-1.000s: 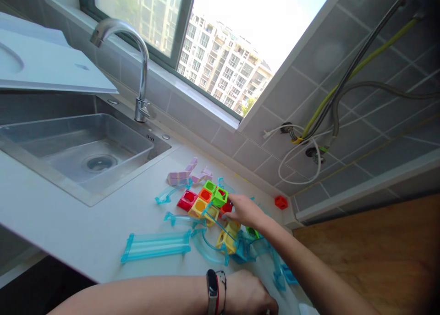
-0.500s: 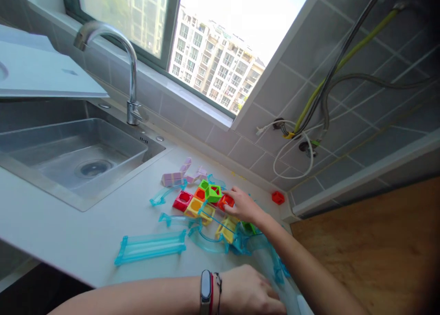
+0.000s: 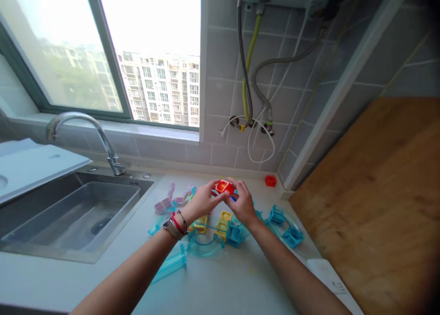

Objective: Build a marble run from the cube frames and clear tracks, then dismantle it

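Both hands hold a red hollow toy block [image 3: 225,187] between them, raised above the pile of toy parts. My left hand [image 3: 202,199] grips its left side, with a band and bracelets on the wrist. My right hand [image 3: 242,202] has its fingers on the block's right side. Below lie yellow hollow blocks [image 3: 224,223] and a curved clear-blue track piece [image 3: 205,248]. A straight blue track piece [image 3: 171,265] is partly behind my left forearm. Lilac pieces [image 3: 165,204] lie left of my hands. My hands hide much of the pile.
Another red block [image 3: 270,181] sits by the wall corner. More blue pieces [image 3: 292,236] lie to the right of my right forearm. A sink [image 3: 144,187] with a faucet [image 3: 109,150] is on the left. Hoses [image 3: 248,77] hang on the tiled wall. A white box [image 3: 332,283] stands at lower right.
My left hand has risen from the counter's front to join the right on a red block, now lifted above the pile. The view has turned and tilted.
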### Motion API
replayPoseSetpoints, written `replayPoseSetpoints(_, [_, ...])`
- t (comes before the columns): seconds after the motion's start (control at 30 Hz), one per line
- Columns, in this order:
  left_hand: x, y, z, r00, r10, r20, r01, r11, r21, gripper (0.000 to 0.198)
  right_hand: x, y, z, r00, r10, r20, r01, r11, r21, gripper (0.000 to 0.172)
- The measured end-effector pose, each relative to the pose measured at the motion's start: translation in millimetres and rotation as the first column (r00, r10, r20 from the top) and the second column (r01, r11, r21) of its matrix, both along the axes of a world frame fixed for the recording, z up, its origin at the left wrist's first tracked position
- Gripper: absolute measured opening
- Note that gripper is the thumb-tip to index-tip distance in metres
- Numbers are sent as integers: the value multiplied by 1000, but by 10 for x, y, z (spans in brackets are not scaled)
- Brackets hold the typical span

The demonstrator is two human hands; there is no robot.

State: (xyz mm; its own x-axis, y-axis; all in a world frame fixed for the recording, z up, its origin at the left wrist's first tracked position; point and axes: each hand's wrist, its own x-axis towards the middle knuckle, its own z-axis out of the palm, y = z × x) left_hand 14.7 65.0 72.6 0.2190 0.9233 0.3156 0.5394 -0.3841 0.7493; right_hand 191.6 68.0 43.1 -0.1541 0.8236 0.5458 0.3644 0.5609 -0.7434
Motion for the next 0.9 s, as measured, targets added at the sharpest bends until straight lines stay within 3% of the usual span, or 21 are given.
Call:
replayPoseSetpoints(0.13, [88, 21, 215, 992, -95, 84, 97, 995, -13, 37, 64, -296, 122, 989, -151, -5, 149, 971, 186, 53])
replayPoseSetpoints(0.23, [217, 89, 421, 957, -120, 263, 165, 974, -156, 26, 98, -620, 28, 951, -299, -75, 307, 909, 282, 30])
replayPoseSetpoints(0.3, [318, 181, 547, 919, -119, 377, 246, 919, -309, 27, 35, -852, -135, 983, -182, -17, 174, 904, 390, 13])
replayPoseSetpoints(0.37, [433, 290, 637, 897, -132, 422, 324, 847, -422, 32, -101, -1055, -348, 985, -7, 174, -82, 862, 500, 7])
replayPoseSetpoints(0.43, [559, 398, 671, 905, -163, 392, 354, 799, -485, 36, -271, -1193, -576, 947, 70, 314, -239, 807, 540, 8])
replayPoseSetpoints(0.5, [695, 497, 645, 922, -213, 324, 358, 791, -496, 38, -421, -1250, -781, 910, 162, 381, -370, 730, 574, 14])
replayPoseSetpoints(0.57, [837, 592, 565, 948, -268, 172, 318, 828, -462, 39, -516, -1233, -929, 882, 203, 426, -423, 741, 522, 11])
replayPoseSetpoints(0.67, [1062, 746, 402, 955, -279, -101, 224, 901, -371, 48, -556, -1136, -1021, 868, 220, 446, -391, 856, 338, 9])
replayPoseSetpoints(0.77, [1315, 914, 264, 938, -249, -242, 172, 939, -299, 48, -571, -1041, -1019, 868, 236, 436, -335, 928, 163, 12])
replayPoseSetpoints(0.9, [1713, 1138, 141, 904, -224, -363, 127, 953, -274, 20, -626, -950, -978, 815, 377, 441, -374, 922, -98, 9])
